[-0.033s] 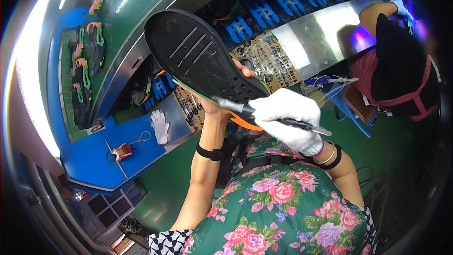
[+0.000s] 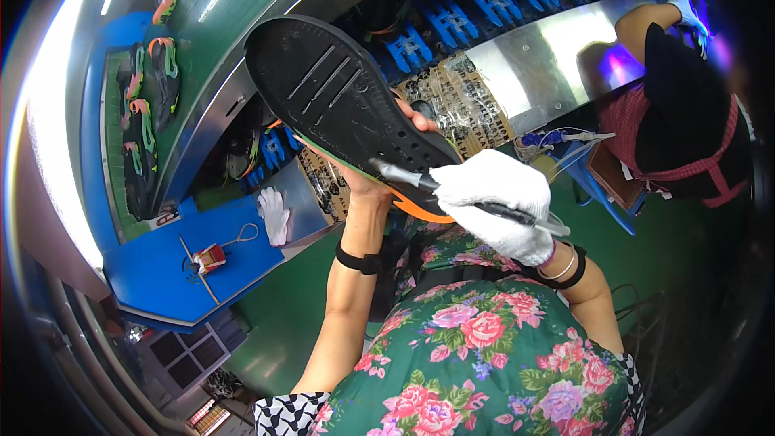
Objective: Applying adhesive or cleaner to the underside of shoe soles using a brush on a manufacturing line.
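Note:
A large black shoe sole [image 2: 335,85] with slots and round holes lies tilted in my left hand [image 2: 365,182]. That hand is bare, supporting the sole from beneath, with fingertips curling over its far edge. An orange and green trim [image 2: 421,211] runs along the near side. My right hand [image 2: 494,198], in a white knit glove, is closed pen-like around a black-handled brush [image 2: 408,177]. The brush's pale tip is over the sole's near edge, close to my left hand; whether it touches cannot be made out. A clear tube-like piece shows behind the glove.
At left, a blue table [image 2: 153,270] bears a white glove [image 2: 274,215] and a red container [image 2: 210,260] with a stick. Shoes [image 2: 164,73] lie on a green conveyor. Blue racks [image 2: 452,24] line the back. A co-worker [image 2: 686,113] works at the right along a metal bench [image 2: 549,56].
The brush and my gloved right hand have shifted very slightly to the right. The sole has tipped a little in my left hand.

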Demonstrator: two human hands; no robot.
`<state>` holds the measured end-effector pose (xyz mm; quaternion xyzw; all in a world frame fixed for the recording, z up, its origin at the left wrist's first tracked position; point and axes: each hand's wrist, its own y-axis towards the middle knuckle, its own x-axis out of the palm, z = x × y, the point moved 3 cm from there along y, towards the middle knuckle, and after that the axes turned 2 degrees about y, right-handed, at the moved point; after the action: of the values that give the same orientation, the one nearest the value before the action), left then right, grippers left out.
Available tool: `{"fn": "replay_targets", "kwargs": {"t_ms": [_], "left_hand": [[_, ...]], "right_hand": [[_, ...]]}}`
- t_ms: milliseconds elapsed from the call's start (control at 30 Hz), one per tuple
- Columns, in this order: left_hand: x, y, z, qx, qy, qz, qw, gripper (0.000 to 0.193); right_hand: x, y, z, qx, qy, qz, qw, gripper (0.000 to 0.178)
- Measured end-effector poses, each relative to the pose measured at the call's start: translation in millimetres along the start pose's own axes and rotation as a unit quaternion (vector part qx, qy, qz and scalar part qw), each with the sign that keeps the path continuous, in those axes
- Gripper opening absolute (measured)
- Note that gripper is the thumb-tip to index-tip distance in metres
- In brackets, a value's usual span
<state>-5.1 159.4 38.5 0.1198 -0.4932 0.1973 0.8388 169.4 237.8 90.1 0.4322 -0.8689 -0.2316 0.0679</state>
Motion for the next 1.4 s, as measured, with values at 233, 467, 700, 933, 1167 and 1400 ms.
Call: {"fn": "replay_targets", "kwargs": {"t_ms": [233, 467, 700, 933, 1167, 1400], "left_hand": [[-9, 8, 7, 0.008, 0.048, -0.002, 0.999, 0.102], [-10, 22, 3, -0.034, -0.013, 0.103, 0.994, 0.061], [-1, 24, -16, -0.008, 0.065, 0.026, 0.998, 0.112], [18, 26, -24, 0.006, 0.050, 0.045, 0.998, 0.114], [-4, 19, -18, -0.027, 0.054, -0.061, 0.996, 0.117], [-2, 30, -33, -0.065, 0.093, 0.041, 0.993, 0.127]], "right_hand": [[3, 9, 2, 0.045, 0.034, -0.017, 0.998, 0.017], [-19, 8, -10, -0.044, -0.059, -0.017, 0.997, 0.025], [-24, -10, 11, 0.064, 0.092, 0.075, 0.991, 0.018], [-32, -19, 3, 0.037, 0.086, 0.115, 0.989, 0.019], [-22, -22, 2, 0.043, 0.030, 0.118, 0.992, 0.019], [-47, -7, -2, -0.084, -0.123, 0.060, 0.987, 0.022]]}}
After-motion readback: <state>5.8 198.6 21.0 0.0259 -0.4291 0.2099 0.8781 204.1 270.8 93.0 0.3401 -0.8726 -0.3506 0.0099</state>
